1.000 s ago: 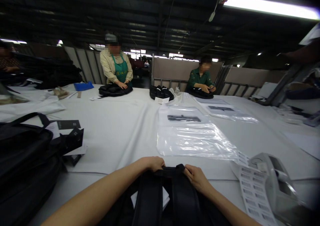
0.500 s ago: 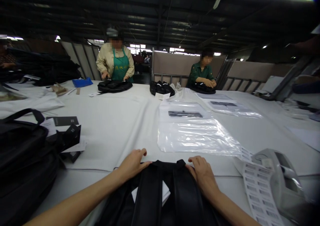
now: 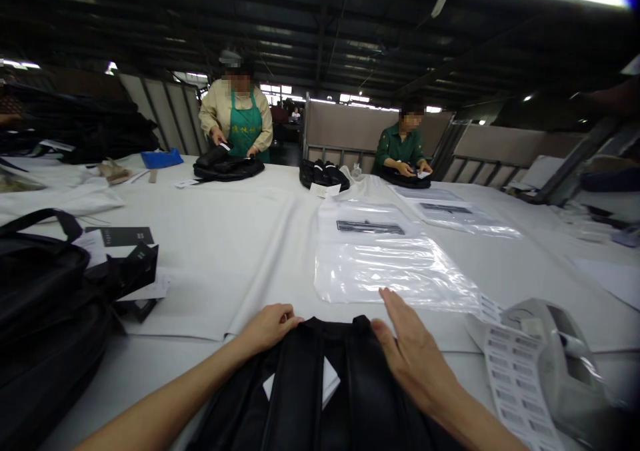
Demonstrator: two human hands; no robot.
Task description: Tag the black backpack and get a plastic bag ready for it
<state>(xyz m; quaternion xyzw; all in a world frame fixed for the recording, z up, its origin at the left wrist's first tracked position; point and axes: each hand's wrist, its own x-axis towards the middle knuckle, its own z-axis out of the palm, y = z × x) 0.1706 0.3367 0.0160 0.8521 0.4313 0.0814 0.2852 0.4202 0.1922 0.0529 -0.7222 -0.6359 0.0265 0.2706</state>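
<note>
A black bag [image 3: 325,398] with two wide straps lies right in front of me on the white table [image 3: 240,251]. A white card [image 3: 327,379] shows between the straps. My left hand [image 3: 267,328] rests on the bag's top left corner with its fingers curled under. My right hand [image 3: 407,354] lies flat on the bag's top right corner, fingers stretched toward a clear plastic bag [image 3: 390,271] just beyond it.
A label dispenser [image 3: 560,358] with a strip of barcode stickers [image 3: 510,384] stands at the right. Black bags [image 3: 45,304] are piled at the left beside dark hang tags [image 3: 125,238]. Two people across the table handle black bags [image 3: 227,166]. More plastic bags [image 3: 450,214] lie farther back.
My right hand has opened and stretched forward toward the plastic bag. My left hand's fingers have curled in at the bag's corner. The view has shifted slightly.
</note>
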